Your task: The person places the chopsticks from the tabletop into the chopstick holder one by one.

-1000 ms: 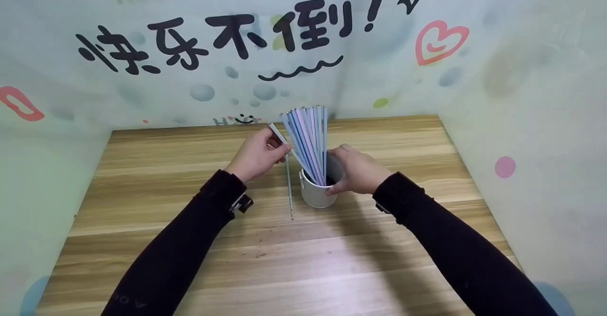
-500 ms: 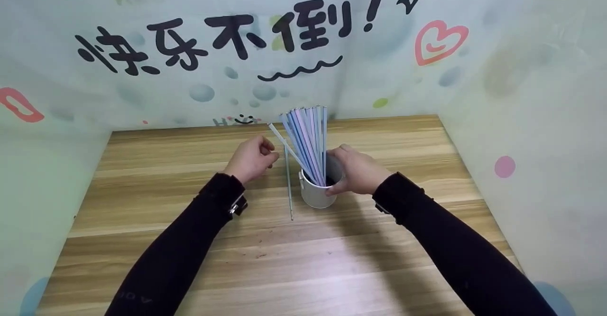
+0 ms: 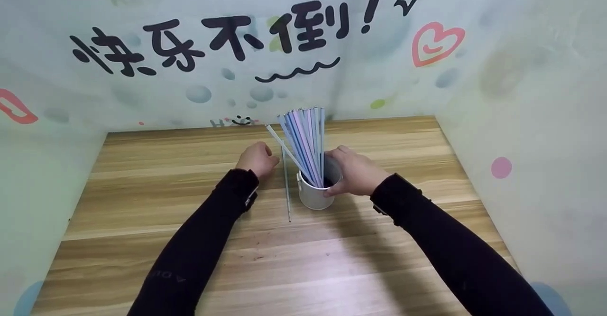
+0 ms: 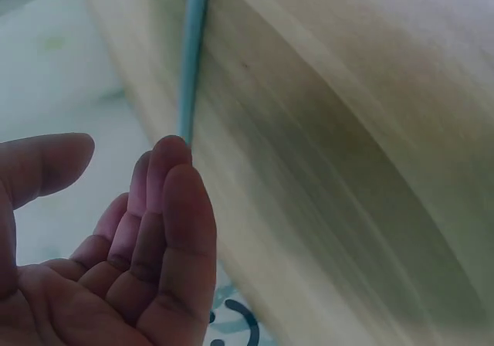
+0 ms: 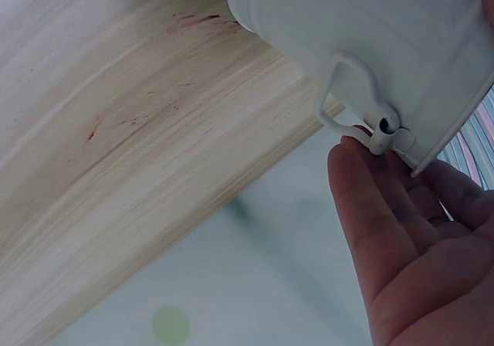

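A small white metal bucket (image 3: 316, 198) stands upright on the table, filled with slim pastel sticks (image 3: 303, 145) in blue, lilac and pale green. My right hand (image 3: 358, 170) grips its rim from the right. In the right wrist view, the fingers (image 5: 370, 222) lie by the bucket's handle lug. One pale stick (image 3: 282, 144) leans out to the left, over a thin blue-green stick (image 3: 287, 188) lying on the table. My left hand (image 3: 258, 159) is just left of that stick. In the left wrist view, thumb and fingers are apart, fingertips overlapping the blue-green stick (image 4: 193, 60); contact is unclear.
The wood-grain table (image 3: 166, 202) ends against a printed backdrop (image 3: 189, 83) behind and at both sides. Small reddish marks (image 3: 258, 257) dot the tabletop in front of the bucket.
The left hand has let go of the pale stick, which now leans in the bucket. It has then moved down toward the stick lying on the table. The right hand stays on the bucket.
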Motion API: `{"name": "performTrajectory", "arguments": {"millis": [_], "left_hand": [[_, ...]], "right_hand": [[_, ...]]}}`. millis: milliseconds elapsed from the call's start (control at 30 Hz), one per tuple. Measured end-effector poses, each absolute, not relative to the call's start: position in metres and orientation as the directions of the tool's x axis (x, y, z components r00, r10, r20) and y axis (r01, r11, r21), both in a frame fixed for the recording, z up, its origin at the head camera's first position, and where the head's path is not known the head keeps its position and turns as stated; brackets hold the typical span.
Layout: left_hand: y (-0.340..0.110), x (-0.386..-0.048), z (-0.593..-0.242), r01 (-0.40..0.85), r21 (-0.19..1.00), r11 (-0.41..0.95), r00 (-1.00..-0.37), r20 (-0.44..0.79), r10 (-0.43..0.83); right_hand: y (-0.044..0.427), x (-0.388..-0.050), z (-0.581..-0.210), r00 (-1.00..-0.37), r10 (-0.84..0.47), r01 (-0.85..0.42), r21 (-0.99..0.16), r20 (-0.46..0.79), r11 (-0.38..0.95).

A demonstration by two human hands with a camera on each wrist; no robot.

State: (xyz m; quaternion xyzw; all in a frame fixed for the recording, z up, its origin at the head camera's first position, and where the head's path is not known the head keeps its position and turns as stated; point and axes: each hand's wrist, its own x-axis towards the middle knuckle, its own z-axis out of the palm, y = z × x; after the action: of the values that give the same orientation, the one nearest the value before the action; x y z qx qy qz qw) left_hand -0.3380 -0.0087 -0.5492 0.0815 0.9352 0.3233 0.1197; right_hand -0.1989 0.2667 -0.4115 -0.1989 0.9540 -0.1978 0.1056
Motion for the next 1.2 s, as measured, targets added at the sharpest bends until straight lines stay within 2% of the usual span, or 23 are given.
{"name": "performTrajectory", "arguments": {"millis": [133,267,433,733,967,1200], "left_hand": [[-0.003,-0.361,-0.582,0.057,0.614,0.787,-0.951,-0.205,0.23],[0.003,-0.372,-0.59,0.041,0.586,0.809,-0.942,-0.248,0.228],[0.013,-0.372,-0.584,0.047,0.537,0.842,-0.94,-0.261,0.219],[0.025,-0.374,-0.581,0.059,0.525,0.849,-0.952,-0.227,0.207],[0.035,-0.365,-0.566,0.101,0.593,0.799,-0.964,-0.141,0.226],[0.041,-0.346,-0.541,0.105,0.619,0.778,-0.969,-0.114,0.221]], "right_hand": [[0.267,-0.2,-0.412,-0.899,-0.419,-0.334,-0.419,-0.125,0.844],[0.267,-0.2,-0.413,-0.901,-0.415,-0.332,-0.415,-0.127,0.847],[0.267,-0.199,-0.412,-0.904,-0.407,-0.324,-0.409,-0.133,0.853],[0.267,-0.199,-0.412,-0.898,-0.417,-0.325,-0.426,-0.143,0.845],[0.266,-0.199,-0.412,-0.9,-0.412,-0.319,-0.43,-0.141,0.844],[0.268,-0.199,-0.412,-0.902,-0.41,-0.317,-0.432,-0.14,0.844]]}}
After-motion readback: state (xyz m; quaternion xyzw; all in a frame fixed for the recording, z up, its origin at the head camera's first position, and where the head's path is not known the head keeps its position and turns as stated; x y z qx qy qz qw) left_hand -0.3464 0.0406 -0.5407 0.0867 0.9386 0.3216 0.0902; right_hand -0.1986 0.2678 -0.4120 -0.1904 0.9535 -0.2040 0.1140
